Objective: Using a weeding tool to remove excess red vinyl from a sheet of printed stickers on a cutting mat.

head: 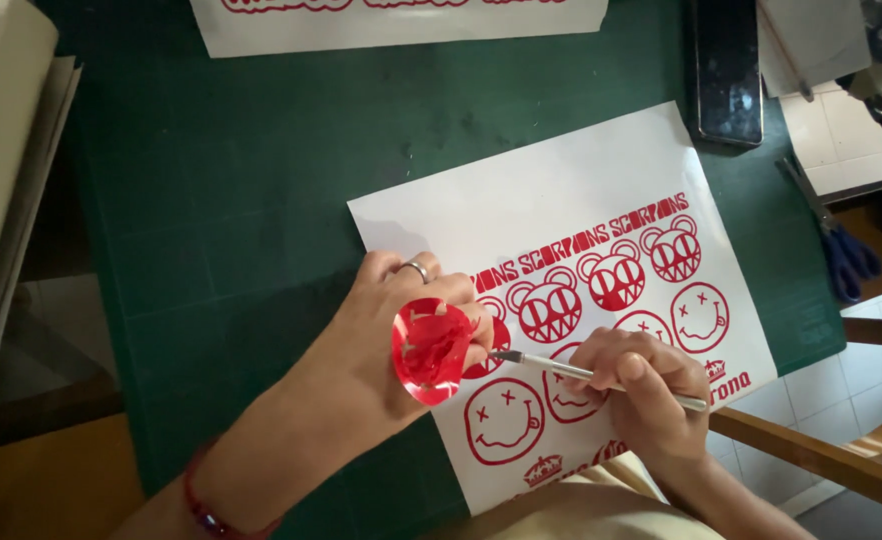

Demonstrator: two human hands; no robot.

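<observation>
Head view. A white sticker sheet [561, 200] printed with red bear heads and smiley faces lies tilted on a dark green cutting mat [241, 200] that covers the worktop; the sheet's near edge runs off the mat's front edge toward the person. Bare mat lies open to the left of the sheet and above it, up to a second white sheet [401, 25] at the far edge. A black flat device [726, 70] sits just beyond the sheet's upper right corner, and blue-handled scissors [841, 250] lie near the mat's right edge.

The left hand [401, 320], a ring on one finger, rests on the sheet's left edge, wrist bent, its grip closed on a curled piece of peeled red vinyl [431, 350]. The right hand [641, 390] holds a slim metal craft knife [581, 372] pen-fashion, grip closed around the handle, the tip pointing left and meeting the vinyl beside the left fingers.
</observation>
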